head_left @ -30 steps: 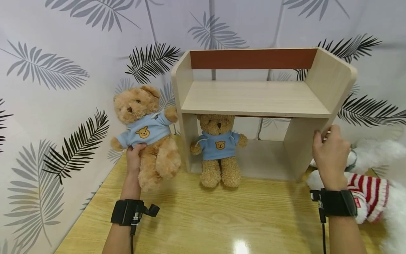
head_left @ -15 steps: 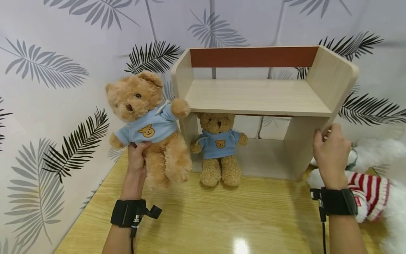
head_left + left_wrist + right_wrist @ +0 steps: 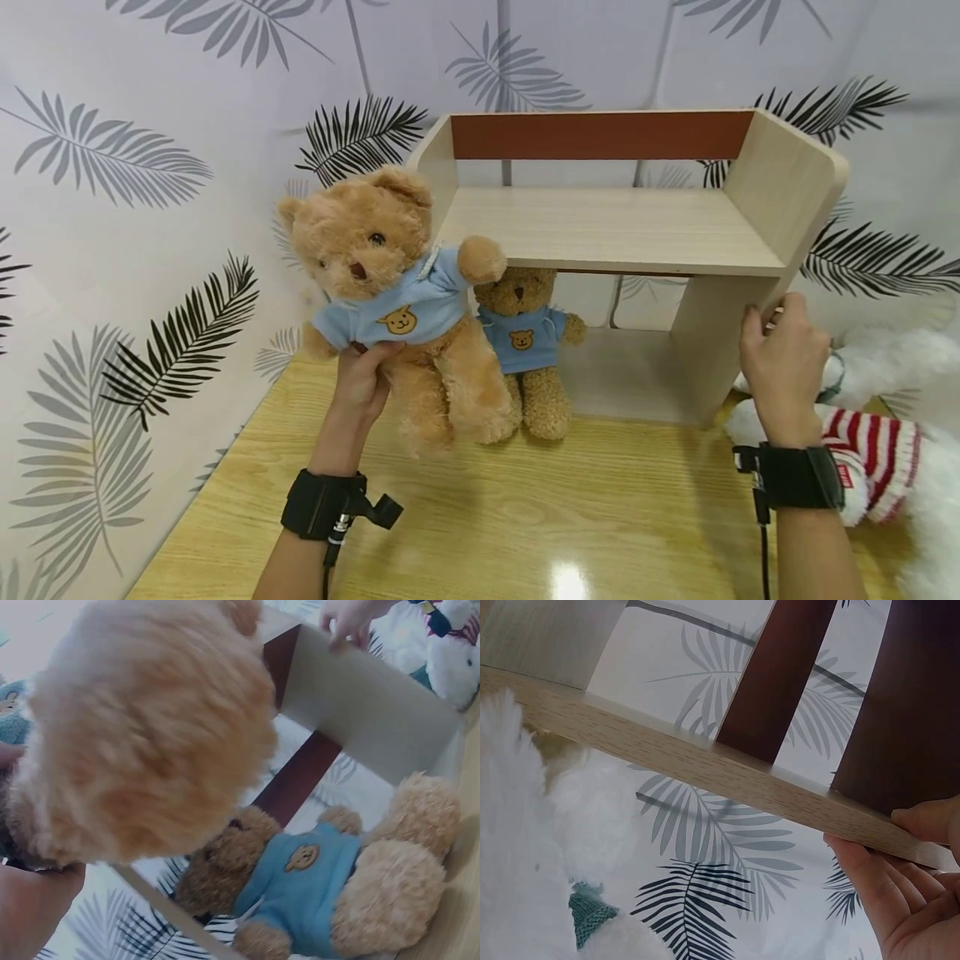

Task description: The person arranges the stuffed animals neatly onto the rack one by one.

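Head view: the left hand (image 3: 363, 377) grips the held bear (image 3: 416, 312) over the worktop (image 3: 525, 508), in front of the left edge of the shelf (image 3: 600, 229), further right than before and partly hiding the second bear (image 3: 528, 340) in the lower bay (image 3: 633, 375); white plush toys (image 3: 933, 508) lie past the right edge. Left wrist: the held bear's head blocks much of the shelf. Right wrist: the right hand (image 3: 907, 907) pinches the right panel (image 3: 727, 771).

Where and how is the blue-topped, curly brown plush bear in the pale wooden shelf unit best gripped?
Grip the curly brown plush bear round its upright torso, probably from the front right: the lower bay opens forward, the pale wooden board hides its crown, and the fluffy tan plush bear in the left hand covers the other side.
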`<state>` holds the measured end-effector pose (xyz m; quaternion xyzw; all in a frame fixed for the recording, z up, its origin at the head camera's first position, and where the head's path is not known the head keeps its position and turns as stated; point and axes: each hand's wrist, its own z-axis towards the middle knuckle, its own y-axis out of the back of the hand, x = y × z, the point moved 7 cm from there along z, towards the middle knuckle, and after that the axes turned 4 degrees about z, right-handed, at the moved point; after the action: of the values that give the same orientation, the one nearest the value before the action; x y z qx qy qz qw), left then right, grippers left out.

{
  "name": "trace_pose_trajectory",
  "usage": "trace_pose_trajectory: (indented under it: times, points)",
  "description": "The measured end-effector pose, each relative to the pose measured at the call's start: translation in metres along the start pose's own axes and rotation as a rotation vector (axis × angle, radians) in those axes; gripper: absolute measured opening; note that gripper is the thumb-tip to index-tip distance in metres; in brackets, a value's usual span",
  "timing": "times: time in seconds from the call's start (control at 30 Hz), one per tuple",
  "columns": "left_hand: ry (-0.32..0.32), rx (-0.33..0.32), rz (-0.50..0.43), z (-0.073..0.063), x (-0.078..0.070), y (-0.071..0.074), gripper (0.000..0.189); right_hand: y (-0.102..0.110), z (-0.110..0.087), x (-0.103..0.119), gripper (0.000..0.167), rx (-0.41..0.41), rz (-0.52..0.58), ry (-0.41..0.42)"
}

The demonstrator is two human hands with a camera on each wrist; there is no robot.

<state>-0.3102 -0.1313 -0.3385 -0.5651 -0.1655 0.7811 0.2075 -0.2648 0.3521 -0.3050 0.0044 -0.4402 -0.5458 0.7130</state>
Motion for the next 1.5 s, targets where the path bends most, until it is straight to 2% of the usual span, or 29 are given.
trace_pose_trajectory:
  times: [0.17, 0.37, 0.5, 0.63, 0.77, 0.83, 0.9, 1.07, 1.27, 1.37, 1.43, 1.5]
  points:
    - [0.1, 0.035, 0.051, -0.005, 0.017, -0.013, 0.024, 0.0, 0.0, -0.001, 0.041, -0.001, 0.007, -0.005]
    - [0.166, 0.117, 0.059, -0.013, 0.04, -0.031, 0.029, 0.0, -0.001, -0.002, 0.042, -0.001, 0.006, -0.007]
    - [0.215, 0.145, 0.075, -0.018, 0.055, -0.042, 0.033, 0.0, -0.001, -0.001, 0.042, -0.005, 0.009, 0.001]
    - [0.289, 0.172, 0.157, -0.023, 0.068, -0.054, 0.031, 0.0, 0.0, -0.002, 0.042, 0.001, 0.008, -0.001]
    - [0.348, 0.214, 0.295, -0.026, 0.082, -0.065, 0.028, 0.0, 0.0, -0.001, 0.041, -0.003, 0.007, -0.001]
    - [0.365, 0.245, 0.331, -0.028, 0.089, -0.071, 0.033, 0.0, 0.0, -0.001, 0.041, -0.009, 0.008, 0.005]
    - [0.372, 0.292, 0.326, -0.029, 0.095, -0.078, 0.04, 0.0, 0.0, 0.0, 0.04, -0.01, 0.009, 0.004]
    - [0.38, 0.346, 0.344, -0.031, 0.108, -0.085, 0.042, -0.001, 0.001, -0.001, 0.041, -0.001, 0.005, -0.008]
    - [0.393, 0.362, 0.41, -0.035, 0.116, -0.092, 0.054, -0.001, 0.0, -0.002, 0.042, 0.011, 0.004, -0.016]
    - [0.409, 0.378, 0.402, -0.036, 0.12, -0.098, 0.056, 0.0, 0.0, -0.001, 0.042, 0.008, 0.007, -0.014]
    - [0.438, 0.379, 0.414, -0.036, 0.125, -0.101, 0.054, 0.0, 0.0, -0.001, 0.042, 0.001, 0.009, -0.01]
    - [0.493, 0.352, 0.43, -0.036, 0.132, -0.103, 0.049, 0.001, 0.0, 0.0, 0.042, 0.0, 0.009, -0.01]
